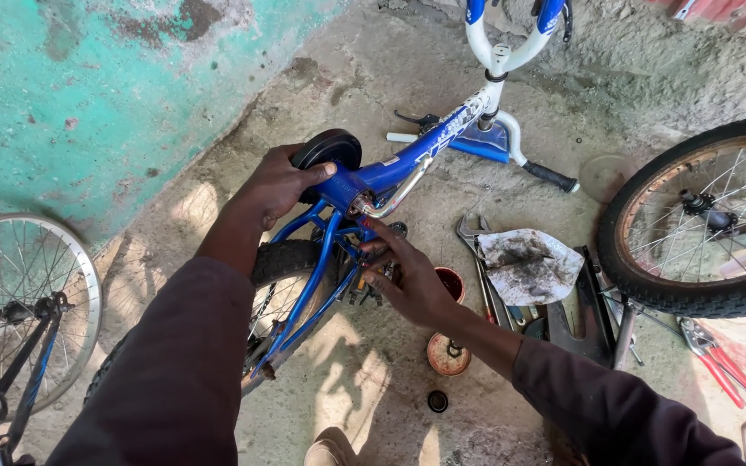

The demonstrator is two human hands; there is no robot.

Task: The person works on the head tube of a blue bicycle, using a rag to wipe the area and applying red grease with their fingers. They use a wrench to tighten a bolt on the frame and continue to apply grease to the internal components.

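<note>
A small blue bicycle frame (407, 160) lies upside down on the concrete floor, with white fork and handlebar (502, 56) at the top. My left hand (278, 183) grips the frame at its bottom bracket shell, next to the black saddle (328, 148). My right hand (407, 276) reaches under the frame, fingers touching the bracket opening and the chrome tube (395, 200) there. The rear tyre (282, 263) of the bicycle shows below my left wrist. Whether the right hand pinches a small part is hidden.
A dirty rag (524, 263) lies on wrenches (475, 237) and dark tools to the right. Small round tins (447, 354) sit on the floor near my right forearm. A black-tyred wheel (701, 216) stands at right, red pliers (723, 358) below it, another bicycle's wheel (23, 302) at left.
</note>
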